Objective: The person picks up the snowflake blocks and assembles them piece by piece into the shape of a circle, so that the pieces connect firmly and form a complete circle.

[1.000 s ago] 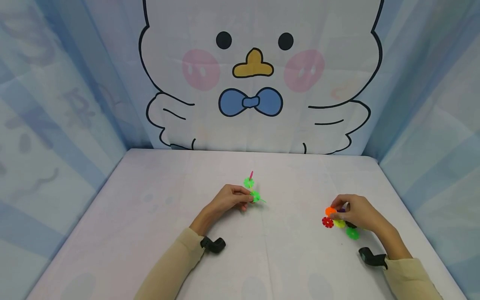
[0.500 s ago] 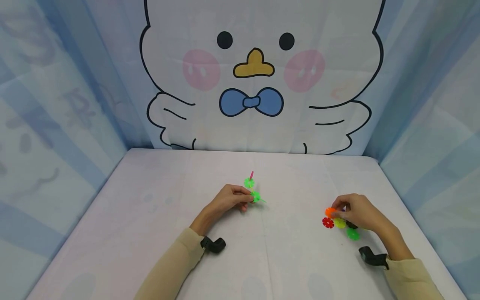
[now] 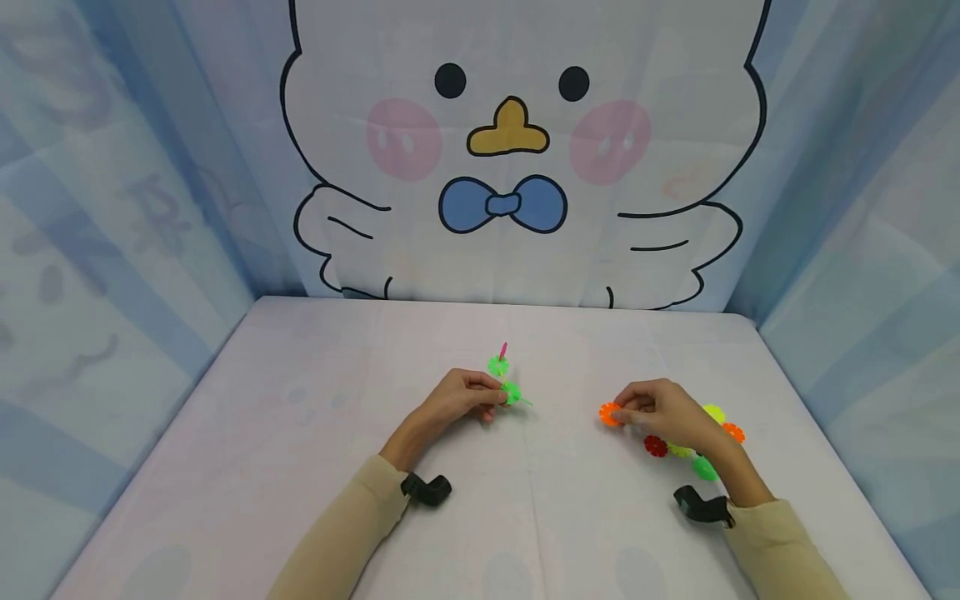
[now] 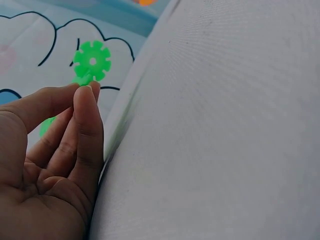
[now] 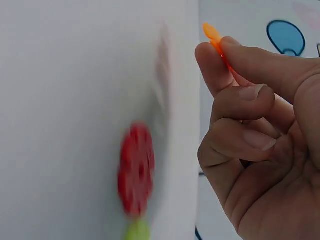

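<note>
My left hand (image 3: 467, 393) pinches a string of joined snowflake discs between thumb and fingertips near the middle of the table. Green discs (image 3: 512, 392) make up most of that string, and a pink disc (image 3: 503, 351) stands edge-on at its far end. In the left wrist view a notched green disc (image 4: 92, 61) sticks up beyond the fingertips. An orange snowflake disc (image 3: 609, 414) is pinched between the thumb and forefinger of my right hand (image 3: 663, 410), the other fingers curled in. The right wrist view shows this orange disc (image 5: 212, 33) edge-on.
Loose discs lie below and behind the right hand: a red disc (image 3: 656, 447), a green disc (image 3: 705, 468), a yellow disc (image 3: 714, 412) and another orange disc (image 3: 734, 432). The hand and forearm partly cover the pile. A printed curtain (image 3: 510, 258) stands behind the white table (image 3: 300, 467).
My right hand has lifted an orange disc from the pile and moved left with it, uncovering yellow and orange discs behind. The left hand stays in place.
</note>
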### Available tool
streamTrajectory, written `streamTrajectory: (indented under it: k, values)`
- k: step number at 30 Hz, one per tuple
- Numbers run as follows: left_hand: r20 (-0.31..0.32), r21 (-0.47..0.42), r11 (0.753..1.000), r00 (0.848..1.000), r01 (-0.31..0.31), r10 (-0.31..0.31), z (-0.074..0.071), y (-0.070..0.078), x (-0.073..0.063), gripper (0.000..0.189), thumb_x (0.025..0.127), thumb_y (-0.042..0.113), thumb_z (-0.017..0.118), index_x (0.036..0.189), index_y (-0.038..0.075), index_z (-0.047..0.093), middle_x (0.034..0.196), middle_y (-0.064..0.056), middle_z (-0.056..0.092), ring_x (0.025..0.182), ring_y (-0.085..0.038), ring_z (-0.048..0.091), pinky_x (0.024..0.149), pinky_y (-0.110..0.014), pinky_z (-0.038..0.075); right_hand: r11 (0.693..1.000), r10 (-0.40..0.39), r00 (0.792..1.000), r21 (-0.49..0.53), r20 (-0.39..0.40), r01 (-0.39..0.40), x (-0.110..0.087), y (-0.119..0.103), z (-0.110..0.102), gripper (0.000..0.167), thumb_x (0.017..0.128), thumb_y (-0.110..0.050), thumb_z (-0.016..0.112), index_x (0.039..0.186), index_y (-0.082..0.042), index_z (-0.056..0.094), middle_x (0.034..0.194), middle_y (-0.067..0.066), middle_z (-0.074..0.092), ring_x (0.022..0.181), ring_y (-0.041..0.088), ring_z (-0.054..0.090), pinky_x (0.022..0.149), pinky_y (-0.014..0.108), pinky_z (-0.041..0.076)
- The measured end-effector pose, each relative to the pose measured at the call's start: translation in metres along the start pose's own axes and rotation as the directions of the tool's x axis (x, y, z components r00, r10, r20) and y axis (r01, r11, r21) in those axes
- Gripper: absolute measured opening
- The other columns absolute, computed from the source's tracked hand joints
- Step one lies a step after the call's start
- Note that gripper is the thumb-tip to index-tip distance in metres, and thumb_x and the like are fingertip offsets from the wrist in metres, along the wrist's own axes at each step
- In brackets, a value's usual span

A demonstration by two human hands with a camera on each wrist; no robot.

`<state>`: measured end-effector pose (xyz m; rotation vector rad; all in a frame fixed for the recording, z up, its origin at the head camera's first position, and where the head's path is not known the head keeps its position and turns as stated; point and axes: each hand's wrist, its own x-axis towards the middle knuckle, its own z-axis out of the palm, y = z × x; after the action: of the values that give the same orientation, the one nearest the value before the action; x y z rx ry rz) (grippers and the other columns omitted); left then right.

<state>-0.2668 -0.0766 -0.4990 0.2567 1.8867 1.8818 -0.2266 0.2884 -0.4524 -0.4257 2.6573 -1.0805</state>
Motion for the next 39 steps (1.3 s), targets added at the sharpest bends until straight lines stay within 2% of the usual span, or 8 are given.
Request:
streamTrajectory:
  k: [9, 16, 26, 33, 39]
  values:
    - [0.003, -0.005, 1.000, 1.000, -0.002, 0.002, 0.000, 0.001, 0.000, 0.020, 0.095, 0.007, 0.077, 0.111, -0.004, 0.075, 0.086, -0.002, 0.079, 0.067, -0.009, 0.066, 0.064, -0.024, 0.060, 0.992, -0.104, 0.993, 0.080, 0.061, 0.099, 0.030, -0.023, 0.037, 0.014, 0.096, -0.017, 0.077, 0.104, -0.005, 0.077, 0.090, 0.005, 0.078, 0.077, 0.014, 0.068, 0.069, 0.020, 0.052]
    - [-0.003, 0.006, 1.000, 1.000, -0.004, 0.004, 0.002, 0.001, 0.000, 0.020, 0.095, 0.007, 0.076, 0.111, -0.004, 0.075, 0.086, -0.002, 0.079, 0.066, -0.010, 0.066, 0.064, -0.024, 0.060, 0.982, -0.160, 0.985, 0.111, 0.070, 0.151, 0.043, -0.036, 0.053, 0.015, 0.097, -0.017, 0.078, 0.104, -0.004, 0.077, 0.090, 0.009, 0.079, 0.072, 0.011, 0.064, 0.063, 0.020, 0.048]
    - [-0.003, 0.013, 1.000, 1.000, 0.010, -0.010, 0.002, 0.000, 0.001, 0.022, 0.095, 0.009, 0.078, 0.112, -0.004, 0.075, 0.084, -0.002, 0.078, 0.064, -0.010, 0.065, 0.064, -0.024, 0.060, 0.977, -0.185, 0.980, 0.120, 0.071, 0.176, 0.049, -0.042, 0.059, 0.013, 0.098, -0.015, 0.076, 0.105, -0.005, 0.078, 0.092, 0.008, 0.081, 0.076, 0.014, 0.068, 0.065, 0.021, 0.049]
    - [-0.009, 0.027, 1.000, 1.000, 0.007, -0.006, 0.003, -0.001, 0.002, 0.023, 0.095, 0.010, 0.078, 0.113, -0.005, 0.075, 0.079, -0.002, 0.075, 0.065, -0.010, 0.066, 0.063, -0.024, 0.060, 0.982, -0.162, 0.985, 0.106, 0.066, 0.154, 0.049, -0.043, 0.059, 0.013, 0.098, -0.016, 0.076, 0.106, -0.006, 0.078, 0.088, 0.008, 0.078, 0.065, 0.011, 0.059, 0.058, 0.022, 0.048]
    - [-0.013, 0.023, 1.000, 1.000, 0.016, -0.016, 0.003, 0.000, 0.002, 0.022, 0.095, 0.009, 0.078, 0.112, -0.004, 0.075, 0.077, -0.001, 0.074, 0.065, -0.010, 0.065, 0.063, -0.024, 0.060, 0.983, -0.153, 0.985, 0.116, 0.075, 0.144, 0.050, -0.043, 0.058, 0.012, 0.097, -0.011, 0.075, 0.107, -0.005, 0.077, 0.091, 0.009, 0.079, 0.065, 0.011, 0.058, 0.059, 0.021, 0.047]
